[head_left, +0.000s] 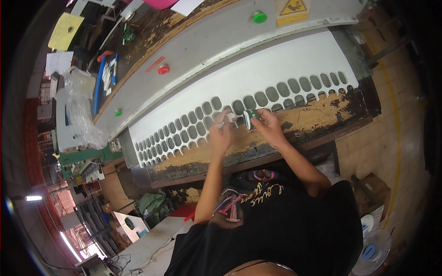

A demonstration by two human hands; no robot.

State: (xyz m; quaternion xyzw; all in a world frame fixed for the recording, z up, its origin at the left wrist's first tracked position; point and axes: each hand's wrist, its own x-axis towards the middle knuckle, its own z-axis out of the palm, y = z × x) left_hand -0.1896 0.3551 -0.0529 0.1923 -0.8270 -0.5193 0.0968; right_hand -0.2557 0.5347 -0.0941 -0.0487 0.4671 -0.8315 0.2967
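Observation:
My right hand (270,128) is closed on a small dark green and white block-like piece (250,118), with pale printed marks on its green side. It holds the piece over the near edge of a white sheet (276,60) punched with rows of oval holes. To its left, my left hand (222,131) is raised over the same edge, fingers toward the green piece. Motion smears its fingers, and whether the whitish patch at their tips is something held or the sheet behind cannot be made out. The sheet lies on a worn wooden board (304,115).
A grey machine beam (207,48) crosses behind the sheet, bearing a red button (164,69), green buttons (260,18) and a yellow warning sign (293,7). Clear plastic wrap (85,124) hangs at the left. A fan (372,250) stands at the lower right.

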